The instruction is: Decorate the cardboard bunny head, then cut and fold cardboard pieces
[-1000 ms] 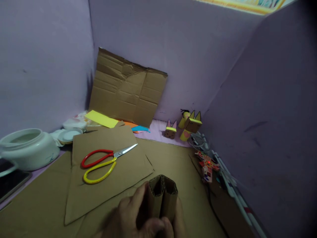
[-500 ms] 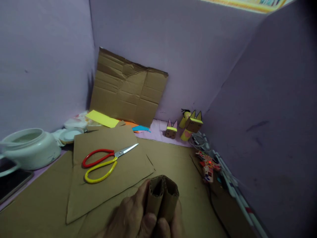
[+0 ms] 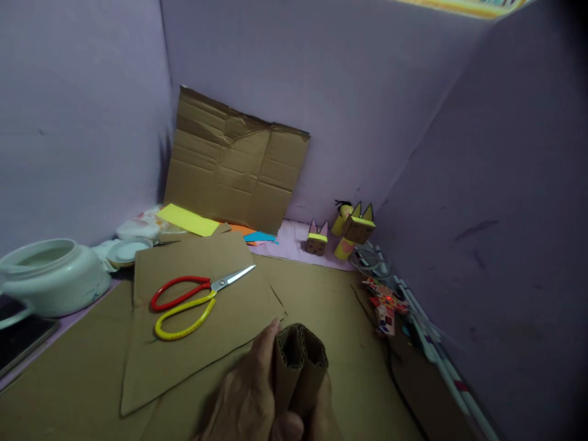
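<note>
Low in the middle of the view, both hands grip a folded piece of corrugated cardboard [image 3: 301,355] that stands on end with its open, wavy top facing up. My left hand [image 3: 243,398] has its thumb up the left side and its fingers curled under the front. Only a sliver of my right hand [image 3: 325,401] shows, pressed against the right side. Red-and-yellow-handled scissors [image 3: 193,297] lie shut on a loose cardboard sheet [image 3: 229,321] just beyond my left hand.
A large creased cardboard panel [image 3: 229,165] leans on the back wall, with yellow paper [image 3: 188,219] at its foot. A white pot [image 3: 50,275] and a dark phone [image 3: 18,343] sit at the left. Small paper figures [image 3: 356,229] and a patterned gadget [image 3: 383,303] line the right wall.
My left thumb has slid higher along the folded cardboard, which is squeezed a little narrower. The view has shifted slightly.
</note>
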Action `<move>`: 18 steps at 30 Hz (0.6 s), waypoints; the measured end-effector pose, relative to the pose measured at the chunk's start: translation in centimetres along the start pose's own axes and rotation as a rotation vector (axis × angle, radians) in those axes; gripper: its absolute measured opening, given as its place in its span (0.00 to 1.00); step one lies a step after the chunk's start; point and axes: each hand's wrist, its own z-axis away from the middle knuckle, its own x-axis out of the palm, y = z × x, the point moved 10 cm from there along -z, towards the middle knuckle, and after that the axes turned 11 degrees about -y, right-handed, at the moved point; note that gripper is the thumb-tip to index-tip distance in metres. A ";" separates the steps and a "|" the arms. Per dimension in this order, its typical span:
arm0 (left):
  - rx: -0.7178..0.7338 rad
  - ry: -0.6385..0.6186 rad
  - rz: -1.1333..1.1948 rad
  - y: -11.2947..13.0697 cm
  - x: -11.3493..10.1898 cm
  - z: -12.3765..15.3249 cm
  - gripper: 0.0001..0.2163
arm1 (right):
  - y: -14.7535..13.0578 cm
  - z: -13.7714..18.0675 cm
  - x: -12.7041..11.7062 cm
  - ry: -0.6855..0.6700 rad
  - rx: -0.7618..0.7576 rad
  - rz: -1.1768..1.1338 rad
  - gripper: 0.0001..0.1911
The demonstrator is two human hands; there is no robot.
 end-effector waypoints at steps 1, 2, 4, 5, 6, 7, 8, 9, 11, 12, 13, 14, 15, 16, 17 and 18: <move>-0.021 -0.003 -0.002 -0.3 0.2 0.1 0.32 | 0.0 0.0 -0.1 0.004 0.007 -0.007 0.35; -0.051 -0.004 -0.004 -0.7 0.4 0.2 0.31 | 0.0 -0.1 -0.1 0.007 0.015 -0.010 0.35; -0.094 -0.008 0.017 -1.3 0.7 0.3 0.29 | 0.1 -0.1 -0.1 0.011 0.029 -0.023 0.35; -0.092 -0.017 0.052 -1.4 0.8 0.2 0.29 | 0.2 -0.1 -0.1 0.014 0.034 -0.037 0.35; -0.077 -0.032 0.105 -1.3 0.8 0.0 0.30 | 0.3 -0.1 -0.1 0.020 0.038 -0.055 0.35; -0.060 -0.053 0.170 -1.2 0.7 -0.2 0.32 | 0.4 0.0 -0.1 0.031 0.040 -0.074 0.34; -0.045 -0.077 0.242 -1.0 0.5 -0.5 0.34 | 0.5 0.0 -0.1 0.040 0.039 -0.087 0.34; -0.037 -0.101 0.316 -0.9 0.3 -0.8 0.35 | 0.6 0.0 0.0 0.047 0.036 -0.093 0.34; -0.039 -0.145 0.457 -0.7 -0.2 -1.4 0.34 | 0.5 -0.1 0.2 0.047 0.030 -0.080 0.34; -0.044 -0.164 0.509 -0.6 -0.4 -1.6 0.34 | 0.4 -0.2 0.3 0.038 0.028 -0.067 0.34; -0.048 -0.177 0.546 -0.5 -0.6 -1.7 0.35 | 0.3 -0.3 0.4 0.024 0.027 -0.054 0.34; -0.051 -0.184 0.570 -0.5 -0.7 -1.8 0.35 | 0.2 -0.3 0.5 0.009 0.027 -0.043 0.34; -0.055 -0.183 0.584 -0.4 -0.8 -1.9 0.35 | 0.0 -0.4 0.6 -0.004 0.027 -0.037 0.34; -0.062 -0.177 0.592 -0.4 -0.9 -1.9 0.35 | -0.1 -0.5 0.7 -0.016 0.027 -0.038 0.34; -0.070 -0.167 0.594 -0.5 -0.9 -1.8 0.34 | -0.2 -0.5 0.7 -0.026 0.027 -0.046 0.33; -0.081 -0.154 0.593 -0.6 -0.9 -1.8 0.33 | -0.3 -0.5 0.7 -0.032 0.026 -0.056 0.32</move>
